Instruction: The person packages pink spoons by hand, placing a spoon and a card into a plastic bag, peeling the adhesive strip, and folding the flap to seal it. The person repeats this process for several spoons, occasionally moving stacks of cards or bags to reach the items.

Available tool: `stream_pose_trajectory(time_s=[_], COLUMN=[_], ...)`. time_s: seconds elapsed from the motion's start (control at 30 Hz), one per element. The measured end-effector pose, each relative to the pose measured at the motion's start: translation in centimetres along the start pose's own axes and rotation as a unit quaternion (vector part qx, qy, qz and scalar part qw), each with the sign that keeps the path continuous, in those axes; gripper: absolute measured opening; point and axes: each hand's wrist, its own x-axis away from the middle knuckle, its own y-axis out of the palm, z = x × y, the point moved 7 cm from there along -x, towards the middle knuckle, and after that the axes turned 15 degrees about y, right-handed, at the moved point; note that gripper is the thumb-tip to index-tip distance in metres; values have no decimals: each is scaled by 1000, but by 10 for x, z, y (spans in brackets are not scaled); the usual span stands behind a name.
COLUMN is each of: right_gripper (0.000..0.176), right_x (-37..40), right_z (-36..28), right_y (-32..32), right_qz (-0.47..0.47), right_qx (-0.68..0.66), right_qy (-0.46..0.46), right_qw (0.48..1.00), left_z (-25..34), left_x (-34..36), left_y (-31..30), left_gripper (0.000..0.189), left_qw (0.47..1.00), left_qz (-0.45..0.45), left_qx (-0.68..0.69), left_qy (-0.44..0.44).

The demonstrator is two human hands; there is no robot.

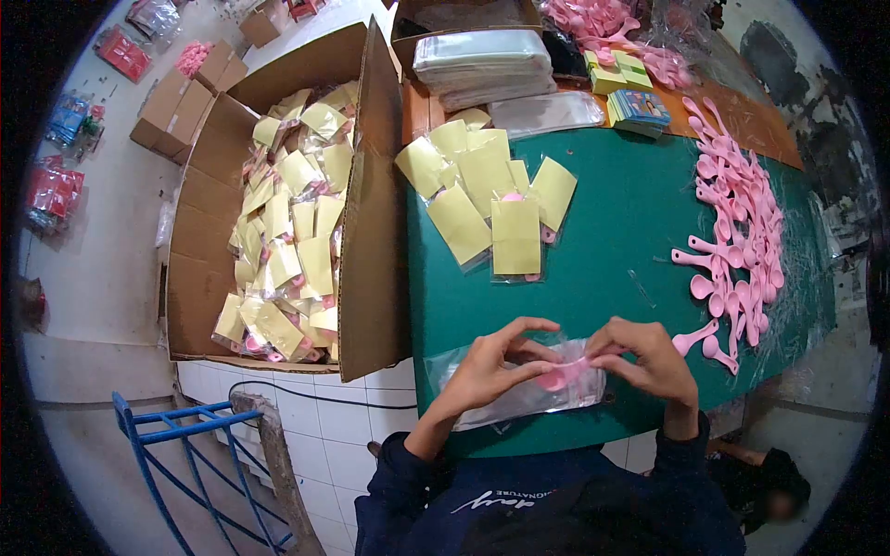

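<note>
Near the table's front edge, a pink spoon (pixel 553 379) lies at the mouth of a clear plastic bag (pixel 575 394). My right hand (pixel 646 359) pinches the spoon's handle end between thumb and fingers. My left hand (pixel 496 366) has its thumb and a finger closed at the bag's edge by the spoon bowl, other fingers curled above. More flat clear bags (pixel 491 408) are stacked under both hands. Exactly where the plastic edge sits between my fingertips is hard to make out.
Packed spoons with yellow cards (pixel 515 237) lie at the table's upper left. Loose pink spoons (pixel 732 213) pile along the right. A cardboard box (pixel 357 232) of packed pieces stands left. Bag stacks (pixel 482 60) and card stacks (pixel 640 108) sit behind; a blue trolley (pixel 176 417) stands lower left.
</note>
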Motion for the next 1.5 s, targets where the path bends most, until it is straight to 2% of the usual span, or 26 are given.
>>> stream_pose_trajectory(time_s=[0.03, 0.1, 0.13, 0.2, 0.3, 0.4, 0.5, 0.53, 0.6, 0.7, 0.73, 0.77, 0.8, 0.83, 0.87, 0.9, 0.97, 1.07, 1.17, 1.27, 1.37, 1.4, 1.43, 1.5], right_gripper=[12, 12, 13, 14, 14, 14, 16, 18, 24, 35, 44, 39, 39, 34, 33, 35, 37, 29, 24, 20, 15, 16, 16, 15], right_x=[-1, -2, -3, -3, -1, 1, 2, -1, -7, -25, -52, -84, -114, -146, -176, -203, -228, -243, -209, -187, -155, -143, -126, -84], right_z=[-6, -18, -16, -11, -1, 2, -3, -15, -40, -56, -38, -25, -11, 15, 48, 89, 136, 165, 127, 105, 56, 41, 23, -14], right_y=[0, 3, 1, -4, -13, -17, -21, -18, -12, -21, -49, -93, -136, -184, -228, -272, -315, -311, -295, -279, -237, -211, -175, -119], right_qz=[14, 41, 57, 89, 163, 206, 251, 206, 108, 24, 61, 155, 240, 345, 402, 460, 451, 411, 563, 599, 504, 399, 283, 192], right_qx=[7, 21, 5, -28, -133, -241, -152, -84, 54, 22, -15, 32, 75, 130, 166, 152, 276, 252, 281, 300, 192, 77, -42, -164], right_qy=[-37, -111, -95, -62, 38, 35, -15, -81, -210, -319, -247, -209, -159, -155, -49, -24, 158, 196, 203, 106, -100, -59, -13, -19], right_qw=[999, 993, 994, 994, 977, 948, 956, 972, 970, 947, 967, 965, 955, 917, 899, 875, 834, 854, 750, 735, 836, 912, 958, 967], left_z=[0, 4, 5, 2, 2, 4, 8, 10, 9, 26, 32, 30, 27, 26, 28, 31, 32, 36, 31, 23, 20, 17, 13, 15], left_x=[0, 0, 0, 0, 2, -1, -8, -10, -11, -15, -16, -16, -14, -11, -9, -7, -1, 4, 2, -3, -7, -8, -9, -14], left_y=[3, 4, 5, -1, -1, 0, 4, 5, 6, 3, 2, 0, -1, -3, -5, -7, -11, -21, -27, -32, -34, -35, -35, -31], left_gripper=[47, 40, 37, 31, 29, 31, 32, 33, 36, 39, 41, 41, 41, 41, 42, 43, 43, 43, 43, 42, 42, 41, 41, 40], left_qw=[1000, 999, 998, 1000, 997, 995, 996, 996, 998, 992, 989, 982, 980, 978, 976, 980, 982, 983, 982, 985, 983, 983, 982, 984], left_qz=[-22, -6, 3, -18, -49, -57, -46, -40, -24, -5, 1, -2, -2, -1, -2, -3, 7, 22, 33, 50, 79, 83, 87, 76], left_qx=[3, 38, 56, -16, -65, -77, -53, -40, 35, 109, 129, 150, 158, 165, 170, 143, 135, 125, 151, 159, 162, 165, 167, 159], left_qy=[-15, -12, -10, -9, -3, 6, 48, 67, 47, 59, 69, 112, 118, 125, 134, 139, 131, 130, 106, 55, 21, 10, -2, -9])
